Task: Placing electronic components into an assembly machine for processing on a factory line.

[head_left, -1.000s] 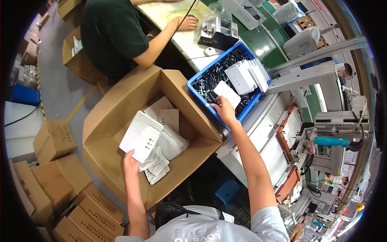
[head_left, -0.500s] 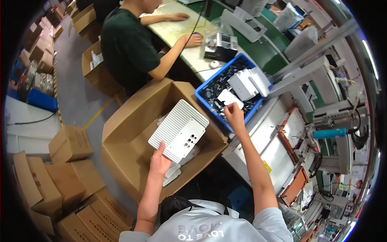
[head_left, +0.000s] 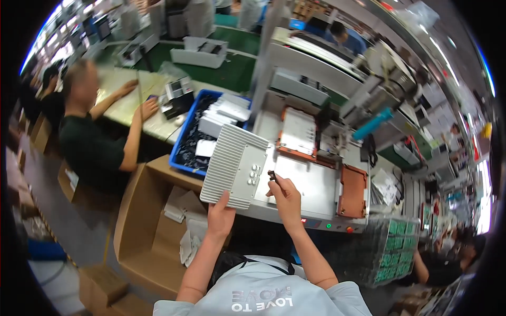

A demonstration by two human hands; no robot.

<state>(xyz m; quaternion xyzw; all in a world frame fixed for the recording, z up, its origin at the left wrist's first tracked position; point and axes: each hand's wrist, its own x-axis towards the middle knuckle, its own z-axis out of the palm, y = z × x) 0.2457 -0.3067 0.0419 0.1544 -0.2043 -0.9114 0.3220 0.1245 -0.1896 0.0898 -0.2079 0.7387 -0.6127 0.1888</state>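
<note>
My left hand (head_left: 221,220) grips the lower edge of a pale ribbed metal housing (head_left: 224,166), thumb on its face. The housing has fins along its left part and a flat part with several round holes. Just right of it, my right hand (head_left: 287,203) pinches a small black part (head_left: 272,176) between thumb and fingers, apart from the housing. What kind of part it is I cannot make out. Behind the housing stands a blue bin (head_left: 176,150) with many small dark pieces, stacked white housings (head_left: 224,111) and a white flat piece (head_left: 205,148).
An open cardboard box (head_left: 134,216) holding white pieces is at lower left. On the right, a white machine bench (head_left: 311,184) carries orange-brown fixtures (head_left: 352,192) and buttons at its front. A rack of green boards (head_left: 398,247) stands beyond. A co-worker (head_left: 95,134) sits at the left table.
The view has swung right, toward the machine bench. My right hand has left the blue bin and come beside the housing with the small black part. My left hand still holds the housing.
</note>
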